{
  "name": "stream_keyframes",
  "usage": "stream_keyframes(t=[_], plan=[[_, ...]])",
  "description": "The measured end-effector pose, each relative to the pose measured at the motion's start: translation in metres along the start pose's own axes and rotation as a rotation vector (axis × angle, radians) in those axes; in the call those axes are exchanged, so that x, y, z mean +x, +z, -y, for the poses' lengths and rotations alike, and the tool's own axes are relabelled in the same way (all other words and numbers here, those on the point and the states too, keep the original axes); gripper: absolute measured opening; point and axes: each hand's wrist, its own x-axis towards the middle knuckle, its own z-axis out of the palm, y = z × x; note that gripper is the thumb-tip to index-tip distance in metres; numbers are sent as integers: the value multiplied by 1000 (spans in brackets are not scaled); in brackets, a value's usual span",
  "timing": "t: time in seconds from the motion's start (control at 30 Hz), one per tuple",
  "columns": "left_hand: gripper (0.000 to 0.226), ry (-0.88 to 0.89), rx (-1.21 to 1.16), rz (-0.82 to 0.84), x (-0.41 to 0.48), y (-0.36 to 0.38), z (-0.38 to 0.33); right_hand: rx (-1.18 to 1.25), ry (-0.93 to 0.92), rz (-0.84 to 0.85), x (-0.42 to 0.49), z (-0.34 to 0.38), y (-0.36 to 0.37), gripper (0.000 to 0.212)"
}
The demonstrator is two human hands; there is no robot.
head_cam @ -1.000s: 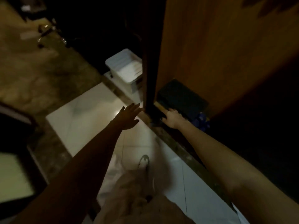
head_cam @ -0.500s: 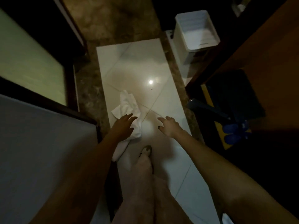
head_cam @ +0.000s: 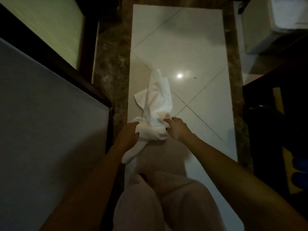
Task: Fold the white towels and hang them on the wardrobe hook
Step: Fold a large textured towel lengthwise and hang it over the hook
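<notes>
Towel [head_cam: 158, 100]: white and crumpled, not folded. It lies as one long bunch on the floor [head_cam: 183, 39], running away from the person. The far end rises to a rumpled peak, a loose flap sticks out to the left, and the near end trails back as a narrow tail toward the knees.
Towel place: on the pale glossy tiles, close to the brown marble strip [head_cam: 111, 64] on the left, just ahead of the trousers [head_cam: 166, 202].
Left hand [head_cam: 128, 137]: on the near left of the bunch, with the thumb over the top and the fingers curled into the cloth.
Right hand [head_cam: 177, 130]: on the near right of the bunch, fingers bent and hooked into the folds, dark nails showing.
Hands together: one on each side of the same wad, with cloth between them.
Light: dim, with one lamp glare [head_cam: 179, 75] on the tile beyond the towel.
Around: a grey panel [head_cam: 41, 114] in a dark frame on the left, a white bin [head_cam: 266, 30] at top right, and blue slippers [head_cam: 300, 170] at the right edge.
Change in half a second: the left hand hovered spread over the towel and now grips it. The right hand was over bare tile, apart from the cloth, and is now on it.
Change in a second: both hands were up at the wardrobe door edge.
</notes>
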Motion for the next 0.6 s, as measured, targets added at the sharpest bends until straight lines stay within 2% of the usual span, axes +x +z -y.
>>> stream_keyframes(t=[0.17,0.3,0.37,0.47,0.6], plan=[[56,33,-121,-67,83,64,55,-11,-59,-87,112,-13,72,50],[43,27,-182,-187,162,101,89,92,-36,-214,198,-25,111,48],[43,26,-223,-235,202,110,92,142,-11,-335,232,-30,130,47],[53,8,-326,-261,257,116,88,144,33,-547,275,-38,149,48],[74,-3,-502,-217,305,120,77,237,139,-586,304,-68,155,53]])
